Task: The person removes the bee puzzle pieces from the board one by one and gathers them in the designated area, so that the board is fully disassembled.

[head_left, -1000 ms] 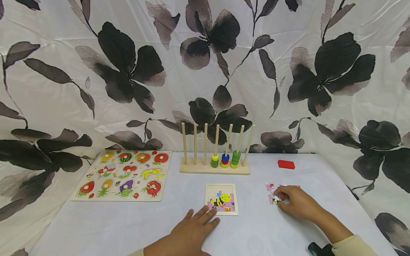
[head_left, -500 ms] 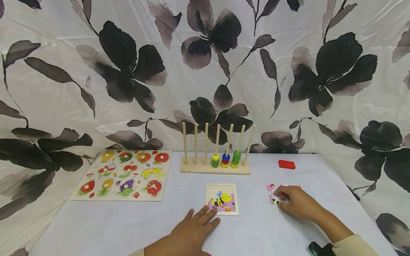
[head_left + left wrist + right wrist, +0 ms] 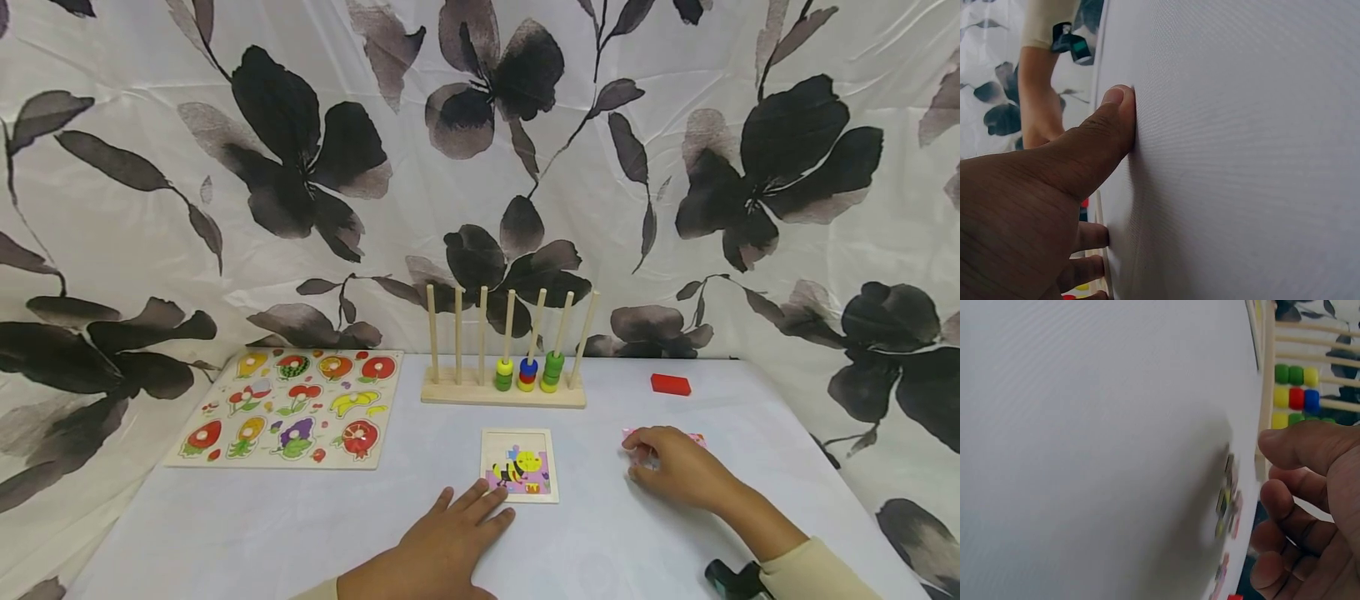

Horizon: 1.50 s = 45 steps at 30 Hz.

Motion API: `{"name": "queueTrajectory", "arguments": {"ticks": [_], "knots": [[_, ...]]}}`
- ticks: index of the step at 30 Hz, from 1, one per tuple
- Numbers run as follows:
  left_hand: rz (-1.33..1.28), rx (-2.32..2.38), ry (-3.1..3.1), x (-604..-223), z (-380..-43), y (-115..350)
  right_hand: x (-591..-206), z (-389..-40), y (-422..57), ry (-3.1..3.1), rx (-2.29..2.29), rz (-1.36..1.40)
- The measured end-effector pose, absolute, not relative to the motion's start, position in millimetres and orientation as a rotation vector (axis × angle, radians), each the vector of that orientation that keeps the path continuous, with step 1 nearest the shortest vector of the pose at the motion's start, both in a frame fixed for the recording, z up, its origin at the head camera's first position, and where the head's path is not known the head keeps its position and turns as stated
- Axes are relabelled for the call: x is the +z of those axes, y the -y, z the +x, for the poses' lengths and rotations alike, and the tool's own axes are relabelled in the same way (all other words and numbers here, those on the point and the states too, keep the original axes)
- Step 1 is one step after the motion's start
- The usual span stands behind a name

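A small wooden puzzle tray [image 3: 519, 433] with a partly assembled bee picture [image 3: 522, 470] lies mid-table. My left hand [image 3: 444, 537] lies with fingers spread, its fingertips on the tray's lower left edge; the left wrist view shows its thumb [image 3: 1100, 131] on the cloth. To the right, my right hand [image 3: 678, 468] hovers over loose puzzle pieces [image 3: 699, 438], hiding most of them in the head view. In the right wrist view those pieces [image 3: 1225, 503] lie below the fingers. The right thumb [image 3: 1297, 442] and bent fingers stand apart, with nothing visible between them.
A fruit peg puzzle board [image 3: 277, 408] lies at the left. Behind the bee tray stands a wooden peg counter [image 3: 502, 398] with coloured beads on some pegs. A red block [image 3: 671, 384] sits at the back right. A floral cloth [image 3: 480, 192] hangs behind the table.
My right hand has lifted and shifted slightly left, off the pieces its fingertips were at, and now covers more of them. My left hand and the tray have stayed in place.
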<state>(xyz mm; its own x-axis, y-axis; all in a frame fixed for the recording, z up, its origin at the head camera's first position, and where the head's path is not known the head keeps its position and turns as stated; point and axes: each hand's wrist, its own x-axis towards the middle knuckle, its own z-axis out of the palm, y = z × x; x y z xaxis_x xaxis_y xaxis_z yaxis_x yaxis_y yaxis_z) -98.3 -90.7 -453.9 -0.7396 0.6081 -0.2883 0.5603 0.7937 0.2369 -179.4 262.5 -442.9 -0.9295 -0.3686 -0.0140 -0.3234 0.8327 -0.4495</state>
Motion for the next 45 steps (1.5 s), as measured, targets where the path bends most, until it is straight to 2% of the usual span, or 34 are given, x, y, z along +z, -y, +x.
{"name": "queueTrajectory", "arguments": {"ticks": [17, 23, 37, 45], "knots": [[0.88, 0.172, -2.632, -451.5, -100.2, 89.6, -441.8, -183.3, -197.7, -2.882, -0.662, -0.558], [0.887, 0.167, -2.633, -451.2, -100.4, 90.2, -442.6, -184.0, -177.7, -2.875, -0.656, -0.643], [0.945, 0.169, -2.662, -452.2, -98.9, 92.5, -450.0, -191.9, -148.5, -2.822, -0.631, -0.765], [0.94, 0.159, -2.651, -452.1, -99.4, 92.4, -447.9, -196.2, -135.8, -2.771, -0.611, -0.733]]}}
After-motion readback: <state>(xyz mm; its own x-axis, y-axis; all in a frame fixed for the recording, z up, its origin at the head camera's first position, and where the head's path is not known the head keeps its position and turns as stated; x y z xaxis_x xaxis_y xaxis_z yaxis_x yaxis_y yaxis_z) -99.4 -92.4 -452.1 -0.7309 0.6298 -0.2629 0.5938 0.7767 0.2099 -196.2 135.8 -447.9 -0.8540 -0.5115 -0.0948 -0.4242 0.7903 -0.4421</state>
